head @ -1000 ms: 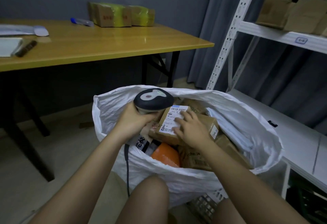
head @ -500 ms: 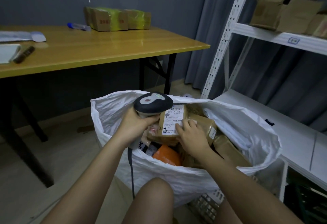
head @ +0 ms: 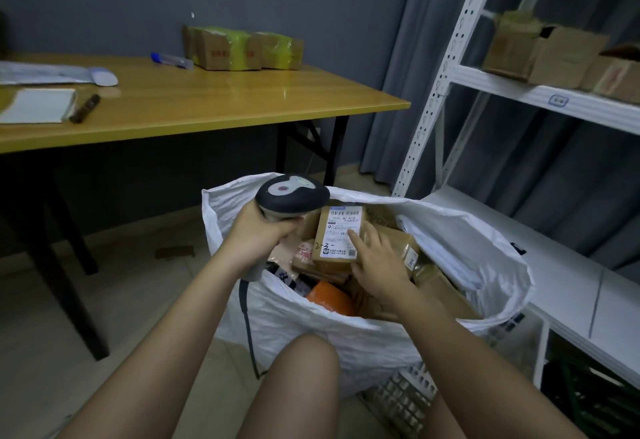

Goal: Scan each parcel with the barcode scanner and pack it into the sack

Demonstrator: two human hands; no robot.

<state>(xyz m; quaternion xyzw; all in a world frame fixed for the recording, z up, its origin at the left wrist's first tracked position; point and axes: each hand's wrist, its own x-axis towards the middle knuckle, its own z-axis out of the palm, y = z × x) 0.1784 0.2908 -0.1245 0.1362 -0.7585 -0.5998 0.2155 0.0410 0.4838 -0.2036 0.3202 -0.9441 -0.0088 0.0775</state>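
Note:
A white woven sack (head: 346,331) stands open on the floor between my knees, filled with several brown cardboard parcels and an orange one (head: 330,296). My left hand (head: 258,230) grips the grey barcode scanner (head: 292,192) by its handle, its head held over the sack's left rim. On top of the pile lies a small brown parcel (head: 337,234) with a white shipping label facing up. My right hand (head: 375,260) holds this parcel at its right edge, fingers resting on the label.
A yellow wooden table (head: 207,106) stands at the left with two taped boxes (head: 242,47), a pen, papers and a marker. A white metal shelf rack (head: 540,95) at the right holds cardboard boxes. A keyboard lies on the floor under the sack.
The labelled parcel has turned from tilted to squarely label-up under the scanner. My right hand slid lower along its right edge. The scanner stays over the sack.

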